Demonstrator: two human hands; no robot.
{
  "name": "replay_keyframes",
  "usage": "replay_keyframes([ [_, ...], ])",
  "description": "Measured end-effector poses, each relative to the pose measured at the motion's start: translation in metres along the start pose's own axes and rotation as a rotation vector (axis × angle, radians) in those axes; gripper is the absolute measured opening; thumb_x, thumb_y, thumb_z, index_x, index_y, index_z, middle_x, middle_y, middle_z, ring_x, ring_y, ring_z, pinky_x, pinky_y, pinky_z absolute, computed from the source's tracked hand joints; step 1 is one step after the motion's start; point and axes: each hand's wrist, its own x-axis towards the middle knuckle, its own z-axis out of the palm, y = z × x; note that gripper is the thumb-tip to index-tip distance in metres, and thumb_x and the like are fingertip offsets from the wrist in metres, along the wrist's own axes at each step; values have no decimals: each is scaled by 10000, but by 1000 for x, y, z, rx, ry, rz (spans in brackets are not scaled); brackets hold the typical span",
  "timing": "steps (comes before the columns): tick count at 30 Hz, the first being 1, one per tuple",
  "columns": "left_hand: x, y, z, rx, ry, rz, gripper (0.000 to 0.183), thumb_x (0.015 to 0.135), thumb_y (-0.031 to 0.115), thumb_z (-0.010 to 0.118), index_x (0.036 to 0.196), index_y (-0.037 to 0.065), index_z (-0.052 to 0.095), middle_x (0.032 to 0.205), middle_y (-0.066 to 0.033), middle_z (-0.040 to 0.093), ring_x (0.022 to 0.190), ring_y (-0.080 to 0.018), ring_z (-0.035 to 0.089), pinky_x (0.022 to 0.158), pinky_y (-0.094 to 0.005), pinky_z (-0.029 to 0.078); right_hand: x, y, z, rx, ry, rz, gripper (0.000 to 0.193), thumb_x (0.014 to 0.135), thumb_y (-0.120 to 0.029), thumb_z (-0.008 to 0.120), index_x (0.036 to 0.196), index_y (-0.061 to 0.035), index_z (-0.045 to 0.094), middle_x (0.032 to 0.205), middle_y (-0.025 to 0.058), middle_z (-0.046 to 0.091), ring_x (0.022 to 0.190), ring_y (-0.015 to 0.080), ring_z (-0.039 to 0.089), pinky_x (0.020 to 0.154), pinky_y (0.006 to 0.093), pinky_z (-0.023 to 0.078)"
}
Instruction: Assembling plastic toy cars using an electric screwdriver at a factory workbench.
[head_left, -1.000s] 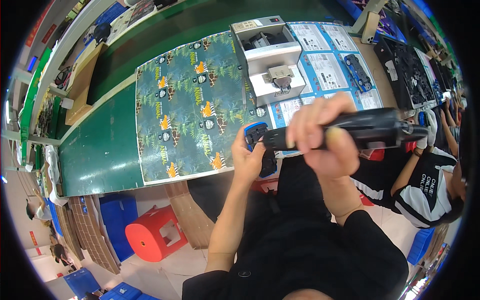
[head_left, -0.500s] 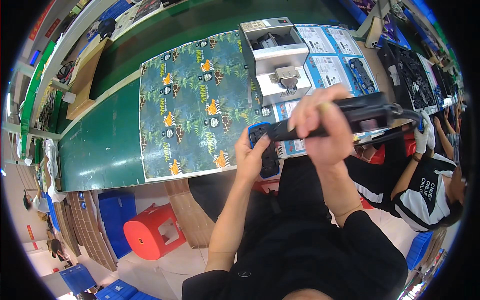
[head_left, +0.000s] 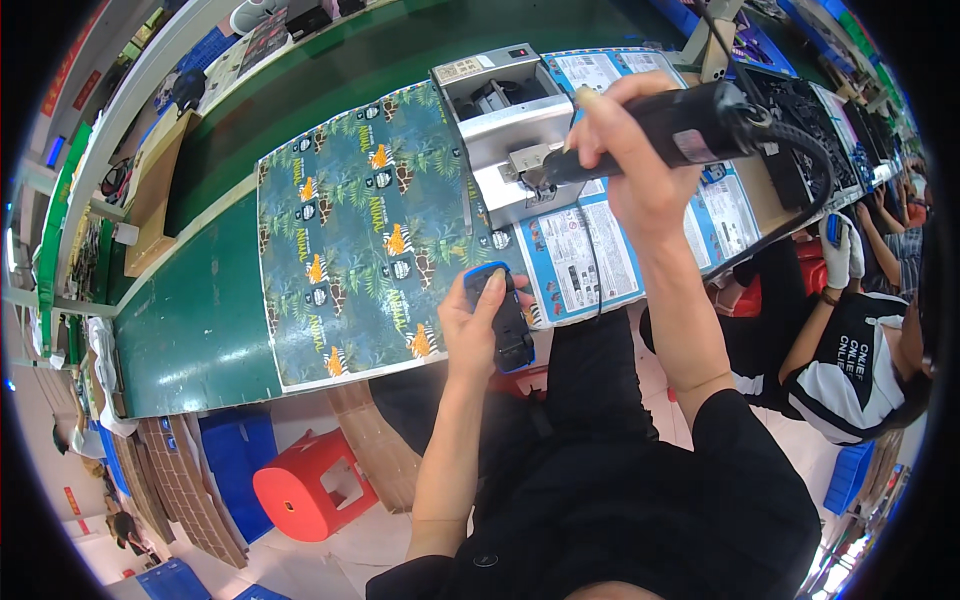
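A toy car (head_left: pixel 513 330) is pinched in the left hand (head_left: pixel 468 325), with the thumb laid on its underside and the fingers wrapped around its left side. The black underside is turned up, edged with blue at both ends. By the right hand (head_left: pixel 645 160), up and to the right of that pinch, a black electric screwdriver (head_left: pixel 690 125) is clasped, fingers closed around its body. Its tip is held at the front of the silver screw feeder (head_left: pixel 515 125); whether contact is made cannot be told.
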Motion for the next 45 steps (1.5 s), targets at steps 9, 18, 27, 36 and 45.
replay_keyframes([
  [9, 5, -1, 2, 78, 10, 13, 222, 968, 213, 638, 1077, 23, 596, 903, -142, 704, 692, -187, 688, 597, -338, 593, 4, 14, 16, -196, -98, 93, 175, 808, -59, 776, 793, -43, 603, 622, 22, 603, 495, 79, 571, 464, 212, 435],
  [18, 7, -7, -3, 34, -28, -5, 309, 943, 172, 663, 1190, 44, 530, 956, -139, 679, 712, -191, 673, 585, -342, 588, 17, 9, 12, -38, -186, 368, 224, 819, -183, 778, 704, -34, 658, 532, 4, 568, 438, 87, 534, 455, 241, 417],
  [27, 3, -3, 6, 93, 31, 56, 286, 915, 116, 709, 1135, -41, 616, 912, -98, 700, 795, -142, 684, 681, -291, 571, -43, -33, 12, 405, -247, 237, 130, 921, -150, 550, 937, -39, 483, 672, 60, 501, 533, 151, 493, 555, 335, 473],
  [36, 2, -3, 7, 90, 36, 20, 284, 927, 130, 697, 1135, -42, 609, 881, -95, 699, 745, -134, 680, 635, -286, 584, -61, -25, 15, 332, -183, 242, 129, 911, -144, 573, 928, -43, 494, 680, 61, 515, 563, 157, 520, 600, 340, 491],
  [45, 2, -6, 10, 186, 37, 158, 282, 928, 103, 688, 1143, -54, 595, 903, -94, 695, 788, -144, 683, 690, -298, 583, -76, -15, 16, 209, -225, 285, 163, 881, -130, 637, 904, -69, 488, 671, 57, 515, 551, 158, 518, 599, 339, 492],
])
